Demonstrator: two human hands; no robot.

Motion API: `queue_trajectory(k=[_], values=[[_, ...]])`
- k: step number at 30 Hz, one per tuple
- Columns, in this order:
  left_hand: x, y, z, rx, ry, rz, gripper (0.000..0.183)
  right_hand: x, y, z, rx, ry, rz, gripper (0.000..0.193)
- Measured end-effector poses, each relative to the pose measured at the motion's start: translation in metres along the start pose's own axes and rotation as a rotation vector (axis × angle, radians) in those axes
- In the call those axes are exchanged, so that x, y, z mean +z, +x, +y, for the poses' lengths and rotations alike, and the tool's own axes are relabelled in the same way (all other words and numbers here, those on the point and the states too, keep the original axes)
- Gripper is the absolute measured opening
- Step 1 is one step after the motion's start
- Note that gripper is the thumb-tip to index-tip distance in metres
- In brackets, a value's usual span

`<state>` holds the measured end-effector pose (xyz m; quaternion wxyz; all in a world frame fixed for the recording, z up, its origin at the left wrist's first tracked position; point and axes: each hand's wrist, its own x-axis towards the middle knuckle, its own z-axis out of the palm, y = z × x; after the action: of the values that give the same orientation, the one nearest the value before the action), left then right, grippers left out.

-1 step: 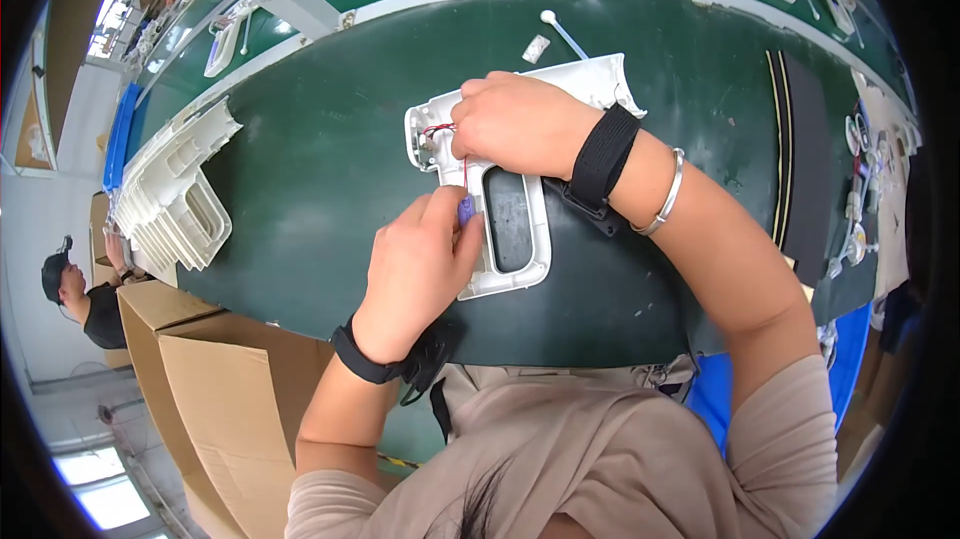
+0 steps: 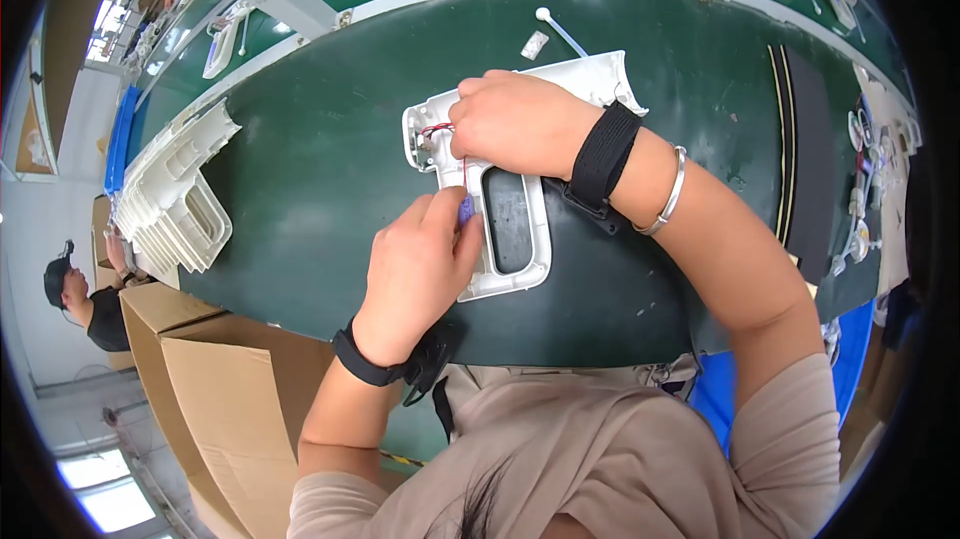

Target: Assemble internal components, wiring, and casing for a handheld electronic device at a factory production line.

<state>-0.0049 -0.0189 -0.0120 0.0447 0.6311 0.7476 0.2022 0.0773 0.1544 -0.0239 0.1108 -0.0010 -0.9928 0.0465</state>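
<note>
White housing [image 2: 541, 239] lies beneath the right hand [image 2: 520, 119] (its fingers' grip cannot be told), while fingers of the left hand [image 2: 415, 254] pinch a purple piece [image 2: 466, 209].

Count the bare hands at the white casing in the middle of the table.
2: the left hand pinches a purple piece at the white casing; the right hand is over the casing's upper part, beside red and black wires. No other hand shows there.
</note>
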Motion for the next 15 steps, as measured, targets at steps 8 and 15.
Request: queue_trajectory(k=[8, 15], values=[[0.013, -0.011, -0.009, 0.031, -0.039, 0.075, 0.024, 0.0, -0.004, -0.003, -0.035, -0.012, -0.019, 0.01], [0.005, -0.007, 0.001, 0.245, 0.281, 0.182, 0.028, 0.01, -0.009, -0.005, -0.083, -0.016, 0.116, 0.009]])
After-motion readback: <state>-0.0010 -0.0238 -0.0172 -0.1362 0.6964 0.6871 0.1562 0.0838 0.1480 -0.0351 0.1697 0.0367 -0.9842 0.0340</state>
